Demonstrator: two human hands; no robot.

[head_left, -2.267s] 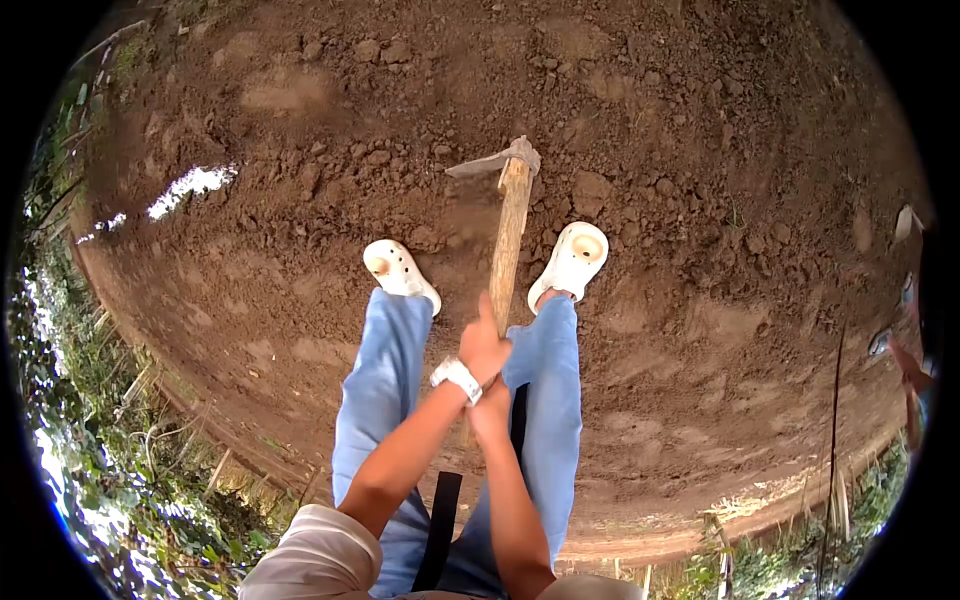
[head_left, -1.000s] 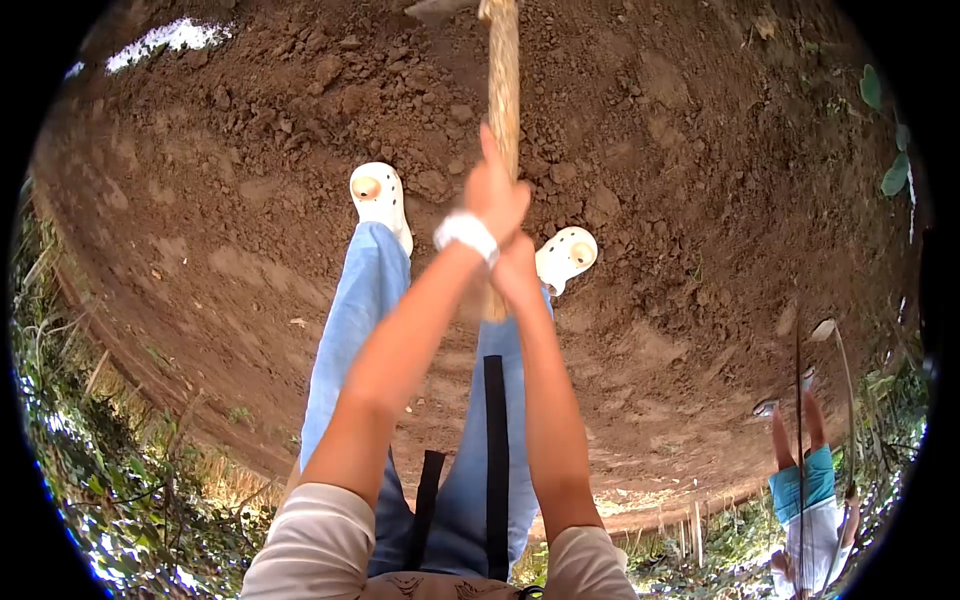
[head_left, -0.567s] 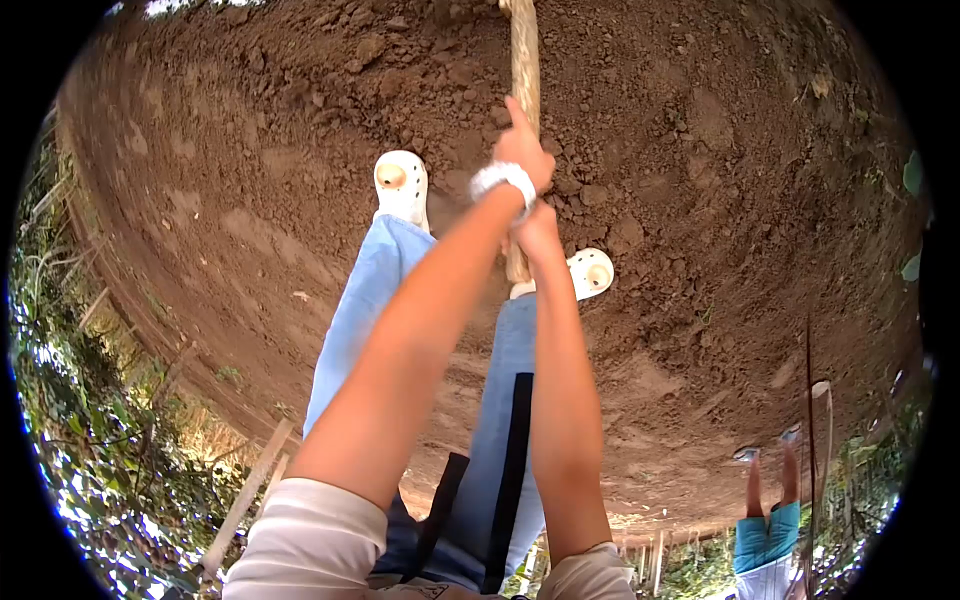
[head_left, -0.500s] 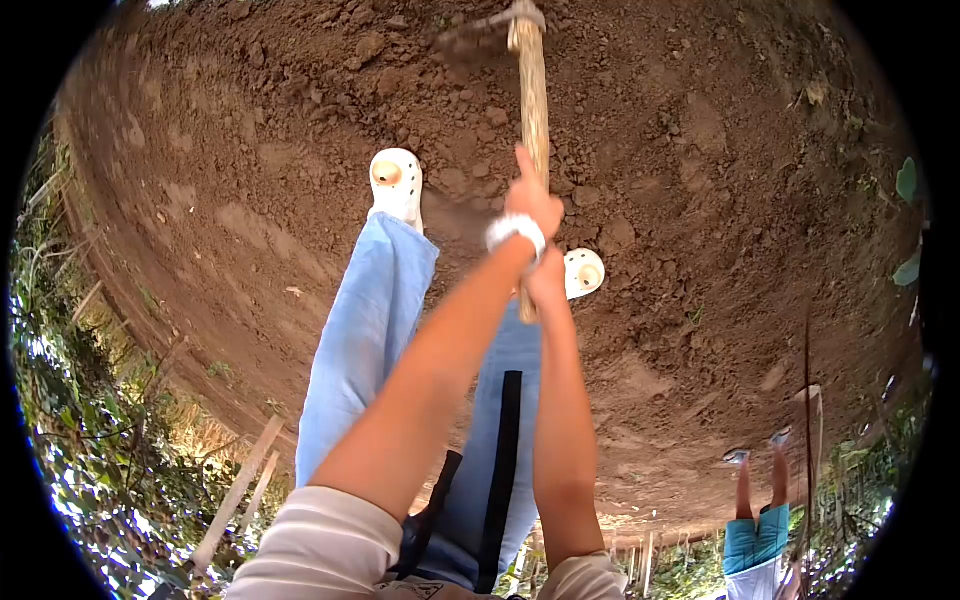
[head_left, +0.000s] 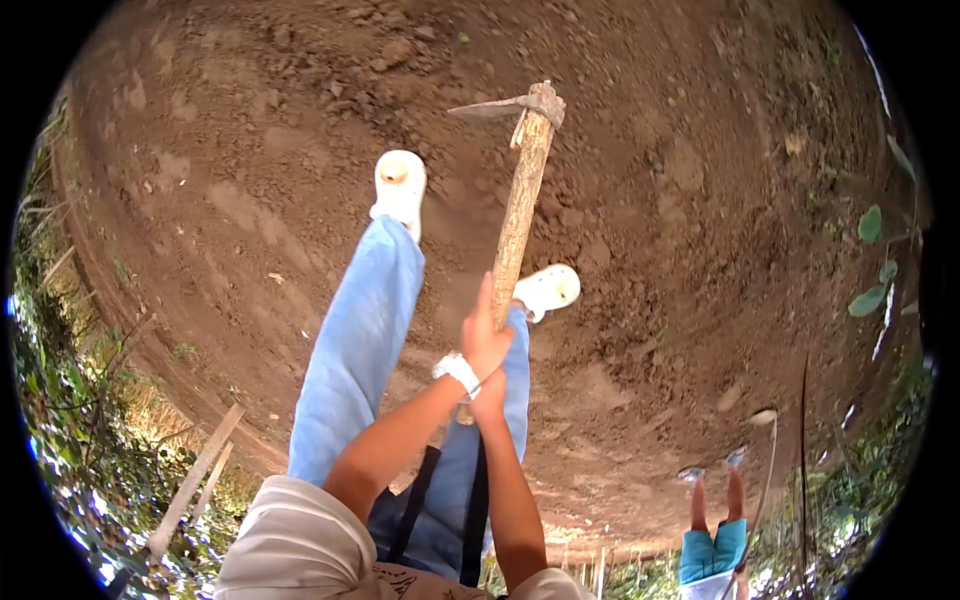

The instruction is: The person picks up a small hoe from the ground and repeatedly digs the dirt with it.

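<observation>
A hoe with a wooden handle (head_left: 520,215) is held in front of my legs, its metal blade (head_left: 490,109) pointing left over the brown soil (head_left: 640,210). My left hand (head_left: 484,338), with a white watch (head_left: 459,372) on the wrist, is wrapped round the handle, one finger stretched along it. Just behind it, partly hidden by the left wrist, my right hand (head_left: 489,398) grips the handle's lower end. Whether the blade touches the ground cannot be told.
My feet in white clogs (head_left: 399,190) stand apart on loose, clumpy soil. At the lower right is another person in teal shorts (head_left: 712,550), beside a long-handled tool (head_left: 768,460). Plants and wooden stakes (head_left: 195,480) line the lower left edge; leaves (head_left: 868,302) hang at the right.
Both hands and the hoe have come back toward my body, and the whole hoe head now shows. My right foot appears farther left, and the other person also appears farther left.
</observation>
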